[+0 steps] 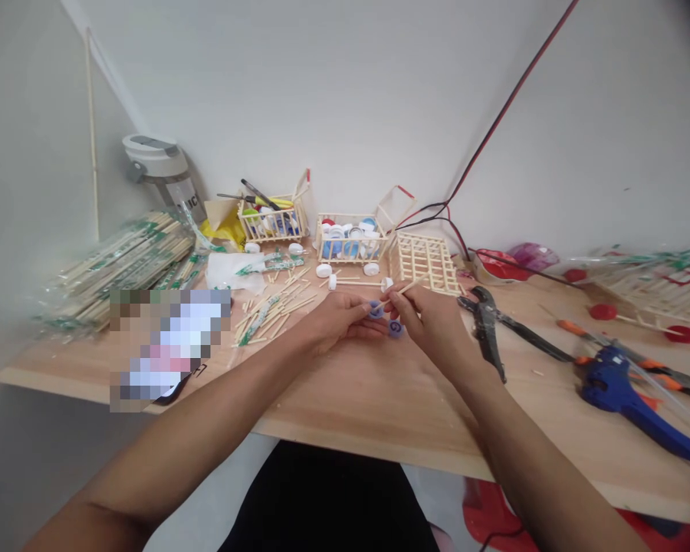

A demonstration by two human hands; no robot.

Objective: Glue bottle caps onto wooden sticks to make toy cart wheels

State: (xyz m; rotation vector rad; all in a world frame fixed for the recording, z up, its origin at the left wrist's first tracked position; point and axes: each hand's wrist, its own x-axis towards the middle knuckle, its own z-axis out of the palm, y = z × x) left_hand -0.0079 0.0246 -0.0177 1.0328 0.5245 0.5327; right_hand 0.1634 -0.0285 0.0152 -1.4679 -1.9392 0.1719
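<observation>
My left hand [343,316] pinches a blue bottle cap [375,310] between thumb and fingers over the table. A second blue bottle cap [395,327] shows just below, by the left fingertips; whether it lies in the hand or on the wood I cannot tell. A thin wooden stick [401,290] is gripped in my right hand [431,313], its lower end at the first cap. Behind the hands lies a stick axle [356,284] with white cap wheels. Loose cut sticks [276,310] are scattered to the left of my left hand.
Small stick carts [350,249] filled with caps stand by the wall, beside a stick lattice [428,263]. Bundled chopsticks [132,268], a bottle [161,172] and a blurred phone [175,345] are left. Pliers [487,330] and a blue glue gun [615,387] lie right.
</observation>
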